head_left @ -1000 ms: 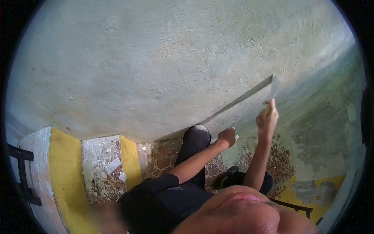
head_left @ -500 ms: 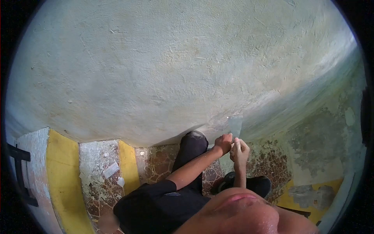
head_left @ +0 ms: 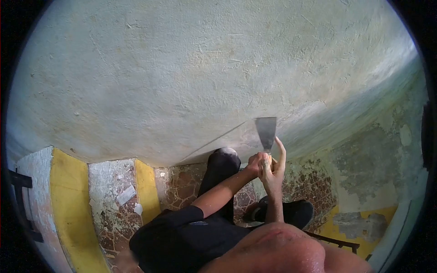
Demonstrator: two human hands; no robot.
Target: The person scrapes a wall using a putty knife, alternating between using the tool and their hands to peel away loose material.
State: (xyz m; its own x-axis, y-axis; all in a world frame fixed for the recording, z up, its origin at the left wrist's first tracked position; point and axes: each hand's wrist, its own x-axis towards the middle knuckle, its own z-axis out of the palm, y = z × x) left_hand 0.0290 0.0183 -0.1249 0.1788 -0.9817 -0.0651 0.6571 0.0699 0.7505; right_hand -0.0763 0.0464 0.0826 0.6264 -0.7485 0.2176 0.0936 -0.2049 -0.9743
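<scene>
In front of the pale, rough wall is a scraper with a wide flat metal blade pointing up. Both hands meet at its handle, of which a small orange part shows. My left hand is closed round the handle. My right hand grips the handle beside it, with one finger stretched up along the blade's right edge. From this view I cannot tell whether the blade touches the wall.
Yellow-edged steps with paint flakes lie at the left. My knee is near the wall, and a dark shoe rests on the patterned floor. Grey patches mark the right wall.
The scraper's blade has turned and moved slightly up and left, now showing its dark flat face. A finger of my right hand has stretched out. Both hands have shifted slightly left.
</scene>
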